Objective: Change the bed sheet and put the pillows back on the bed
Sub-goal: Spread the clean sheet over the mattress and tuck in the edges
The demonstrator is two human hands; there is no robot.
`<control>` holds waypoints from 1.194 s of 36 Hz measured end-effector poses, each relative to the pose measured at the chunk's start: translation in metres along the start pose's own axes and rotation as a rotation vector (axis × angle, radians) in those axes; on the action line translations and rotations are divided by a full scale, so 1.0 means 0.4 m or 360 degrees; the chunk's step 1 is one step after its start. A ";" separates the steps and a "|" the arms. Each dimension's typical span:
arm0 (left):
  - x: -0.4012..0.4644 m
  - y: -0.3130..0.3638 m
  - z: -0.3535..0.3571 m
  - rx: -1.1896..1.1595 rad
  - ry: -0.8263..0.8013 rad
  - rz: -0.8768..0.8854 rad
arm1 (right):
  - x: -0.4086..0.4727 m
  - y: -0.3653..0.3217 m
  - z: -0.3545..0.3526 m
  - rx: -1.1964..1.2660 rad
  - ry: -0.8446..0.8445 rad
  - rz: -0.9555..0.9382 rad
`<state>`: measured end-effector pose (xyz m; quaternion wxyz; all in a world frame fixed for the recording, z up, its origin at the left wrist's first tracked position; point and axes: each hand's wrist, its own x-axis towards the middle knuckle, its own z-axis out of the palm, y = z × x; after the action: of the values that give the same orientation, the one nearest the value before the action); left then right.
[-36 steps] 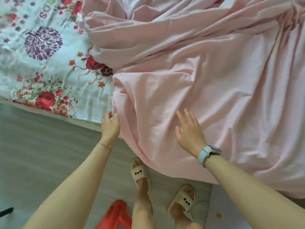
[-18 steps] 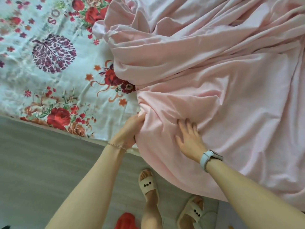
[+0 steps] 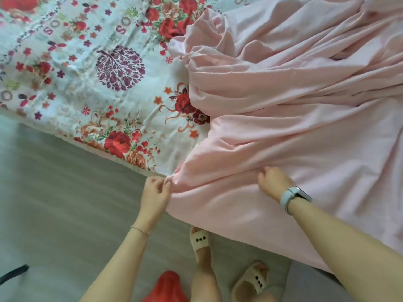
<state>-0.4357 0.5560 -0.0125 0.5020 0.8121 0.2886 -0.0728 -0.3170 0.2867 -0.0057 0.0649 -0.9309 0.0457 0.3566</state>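
A crumpled pink sheet (image 3: pixel 294 118) covers the right part of the bed and hangs over its near edge. Under it lies a white floral sheet (image 3: pixel 87 73) with red roses, showing on the left. My left hand (image 3: pixel 156 194) pinches a bunched fold of the pink sheet at the bed's near edge. My right hand (image 3: pixel 274 182), with a pale blue watch on the wrist, has its fingers curled into the pink cloth a little to the right.
Grey wooden floor (image 3: pixel 54 203) runs along the bed's near side. My feet in cream slippers (image 3: pixel 199 243) stand close to the bed. A red object (image 3: pixel 169 284) sits at the bottom edge, and a dark bar (image 3: pixel 13 273) at the lower left.
My left hand went from reaching into the pink sheet to pinching a fold at the bed edge. My right hand's flat fingers have curled into the cloth. The view has shifted, baring more floral sheet.
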 end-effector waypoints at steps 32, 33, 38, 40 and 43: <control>0.472 0.304 0.144 -0.0773 0.0118 -0.0496 | 0.444 -0.382 -0.324 -0.0321 0.0297 -0.0767; 0.496 0.324 0.153 -0.0814 0.0133 -0.0493 | 0.454 -0.377 -0.341 -0.0256 0.0288 -0.0829; 0.593 0.452 0.179 -0.0886 0.0252 -0.0329 | 0.524 -0.253 -0.575 0.1098 0.0670 -0.0570; 0.626 0.502 0.194 -0.0751 0.0247 -0.0269 | 0.594 -0.122 -0.679 0.1516 0.0965 -0.0173; 0.667 0.549 0.242 -0.0527 0.0200 -0.0162 | 0.684 0.029 -0.717 0.1969 0.1061 0.0119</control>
<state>-0.0806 0.5063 0.0013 0.6056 0.7056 0.3680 0.0014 0.0731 0.2206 0.0215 0.5527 -0.7806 0.2896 -0.0370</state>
